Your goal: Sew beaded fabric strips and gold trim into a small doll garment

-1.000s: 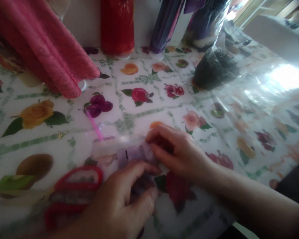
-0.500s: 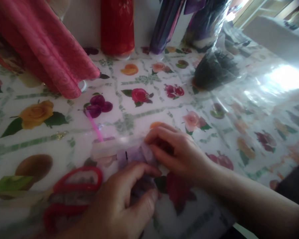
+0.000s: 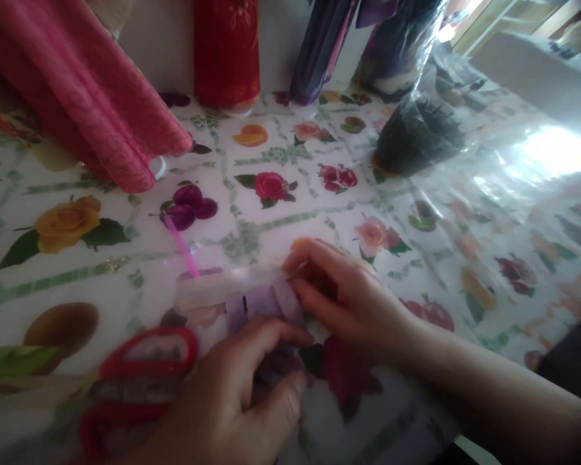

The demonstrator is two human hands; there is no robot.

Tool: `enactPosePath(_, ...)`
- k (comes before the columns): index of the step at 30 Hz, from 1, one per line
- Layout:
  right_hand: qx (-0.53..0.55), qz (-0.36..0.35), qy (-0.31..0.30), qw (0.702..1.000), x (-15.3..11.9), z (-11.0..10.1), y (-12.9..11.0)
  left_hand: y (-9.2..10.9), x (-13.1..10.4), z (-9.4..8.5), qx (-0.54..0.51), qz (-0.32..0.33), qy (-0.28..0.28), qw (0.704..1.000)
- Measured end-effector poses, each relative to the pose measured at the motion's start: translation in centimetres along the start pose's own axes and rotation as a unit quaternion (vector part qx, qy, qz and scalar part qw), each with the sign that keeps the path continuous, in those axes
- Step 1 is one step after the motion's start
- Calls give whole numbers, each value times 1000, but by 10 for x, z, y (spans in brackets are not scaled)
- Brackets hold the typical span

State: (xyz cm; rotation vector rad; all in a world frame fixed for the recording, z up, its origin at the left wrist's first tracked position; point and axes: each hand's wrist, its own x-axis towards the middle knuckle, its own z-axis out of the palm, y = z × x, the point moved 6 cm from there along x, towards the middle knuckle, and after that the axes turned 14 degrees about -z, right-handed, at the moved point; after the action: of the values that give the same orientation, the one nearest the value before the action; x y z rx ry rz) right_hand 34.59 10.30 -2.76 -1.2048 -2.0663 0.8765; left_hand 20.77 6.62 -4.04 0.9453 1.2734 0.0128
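My right hand (image 3: 343,294) pinches the upper right corner of a thin lilac piece (image 3: 256,300), paper or fabric, I cannot tell which. A short dark mark shows on it. My left hand (image 3: 242,394) is curled over the lower part of this piece, fingertips resting on it, and hides much of it. Along the piece's far edge lies a pale translucent strip (image 3: 203,290). A thin pink stick (image 3: 181,247) points away from that strip. Beside my left hand lie scissors with red handles (image 3: 148,332), partly covered by the hand and blurred.
A tablecloth (image 3: 281,226) printed with fruit and flowers covers the table. At the back stand a red cloth-covered object (image 3: 227,55), a purple folded one (image 3: 319,58) and a pink draped one (image 3: 101,97). A dark bundle in clear plastic (image 3: 411,135) sits back right.
The view has shifted very slightly. Both hands keep almost the same place on the lilac piece, whose right end looks slightly more raised or folded by my right fingers.
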Motion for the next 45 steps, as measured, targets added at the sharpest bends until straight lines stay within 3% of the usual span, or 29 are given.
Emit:
enactPosePath(17,6,-48,-22,999,3,0,-4,-2,2,3,21,11,-1,1000)
enactPosePath(38,-1,-70,-24,997,2,1,-5,-4,2,1,26,27,7,999)
enactPosePath(45,-5,-47,-9,999,2,-1,-3,-7,2,3,1,37,8,999)
